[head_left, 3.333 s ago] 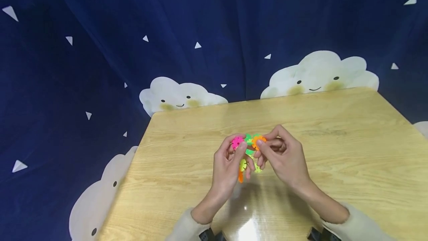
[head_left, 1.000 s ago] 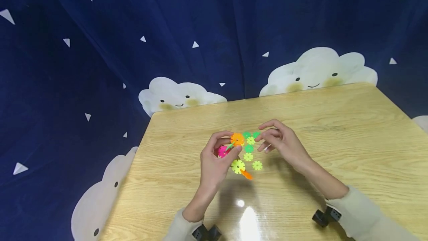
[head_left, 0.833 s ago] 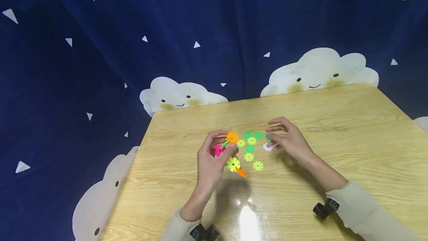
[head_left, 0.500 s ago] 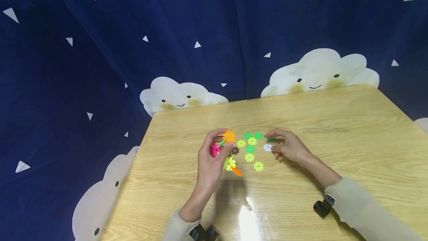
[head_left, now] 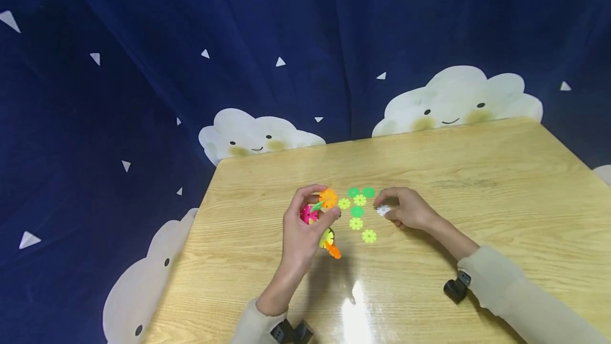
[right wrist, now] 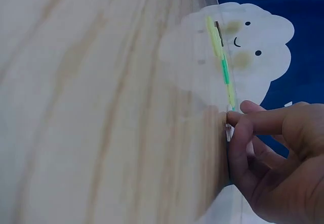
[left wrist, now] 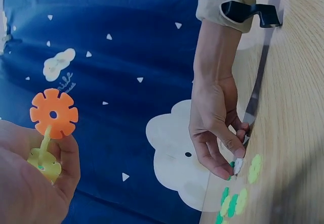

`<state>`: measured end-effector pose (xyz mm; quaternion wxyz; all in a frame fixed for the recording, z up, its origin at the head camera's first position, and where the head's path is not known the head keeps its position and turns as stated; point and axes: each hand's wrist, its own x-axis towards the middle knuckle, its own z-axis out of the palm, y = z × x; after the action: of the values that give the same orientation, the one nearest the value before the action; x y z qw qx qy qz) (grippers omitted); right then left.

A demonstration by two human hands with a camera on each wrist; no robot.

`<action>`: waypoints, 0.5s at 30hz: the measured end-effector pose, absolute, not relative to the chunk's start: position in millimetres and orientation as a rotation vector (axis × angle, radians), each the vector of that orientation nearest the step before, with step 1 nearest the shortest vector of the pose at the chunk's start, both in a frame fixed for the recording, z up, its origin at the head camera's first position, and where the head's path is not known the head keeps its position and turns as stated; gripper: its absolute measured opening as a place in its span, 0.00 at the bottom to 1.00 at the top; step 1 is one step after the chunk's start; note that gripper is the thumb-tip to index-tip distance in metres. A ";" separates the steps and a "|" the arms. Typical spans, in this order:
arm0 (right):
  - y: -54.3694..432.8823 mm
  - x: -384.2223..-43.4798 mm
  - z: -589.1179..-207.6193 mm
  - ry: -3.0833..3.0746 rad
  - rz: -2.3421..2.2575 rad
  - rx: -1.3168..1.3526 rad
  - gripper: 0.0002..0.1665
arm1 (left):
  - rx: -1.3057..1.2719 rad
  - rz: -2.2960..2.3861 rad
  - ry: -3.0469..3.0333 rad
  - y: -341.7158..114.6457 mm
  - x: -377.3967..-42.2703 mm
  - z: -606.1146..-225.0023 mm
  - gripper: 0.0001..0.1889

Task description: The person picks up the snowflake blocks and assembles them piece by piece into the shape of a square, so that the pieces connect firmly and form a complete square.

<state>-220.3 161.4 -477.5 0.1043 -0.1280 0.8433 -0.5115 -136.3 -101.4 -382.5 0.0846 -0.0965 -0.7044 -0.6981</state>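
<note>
My left hand [head_left: 302,235] pinches a joined cluster of plastic snowflake discs above the table. In it show an orange disc [head_left: 328,199], a pink disc [head_left: 309,214], a green one [head_left: 317,206] set edge-on, a yellow disc [head_left: 326,238] and a lower orange disc [head_left: 333,250]. My right hand [head_left: 411,209] is down at the table, its thumb and fingertips pinching a white disc [head_left: 383,210]. A bit of green shows by those fingertips in the left wrist view, mostly hidden. The left wrist view also shows the cluster's orange disc [left wrist: 53,114] over the left palm.
Between the hands, several loose green discs [head_left: 357,211] and yellow discs [head_left: 369,236] lie flat on the wooden table [head_left: 477,190]. A dark brown disc peeks out behind the left thumb. A blue curtain [head_left: 267,31] with clouds hangs behind the table's far edge.
Both hands were at the cluster; the right let go and moved right. Half a second ago it had a green disc tilted up; now its fingers are around the white disc. The left keeps the cluster.
</note>
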 end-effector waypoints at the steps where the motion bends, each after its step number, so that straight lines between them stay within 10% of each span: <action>1: 161.3 -220.7 -476.7 2.515 -1.482 -0.406 0.21 | -0.285 -2.084 -2.098 -101.2 -136.4 -382.3 0.24; 15: 165.3 -216.4 -465.4 2.699 -1.218 -0.470 0.17 | -0.353 -2.100 -2.090 -98.5 -133.1 -382.2 0.20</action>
<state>-216.4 165.3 -465.4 0.0718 -0.1564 0.8979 -0.4052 -133.1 -98.5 -382.2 0.0787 -0.1180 -0.6983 -0.7016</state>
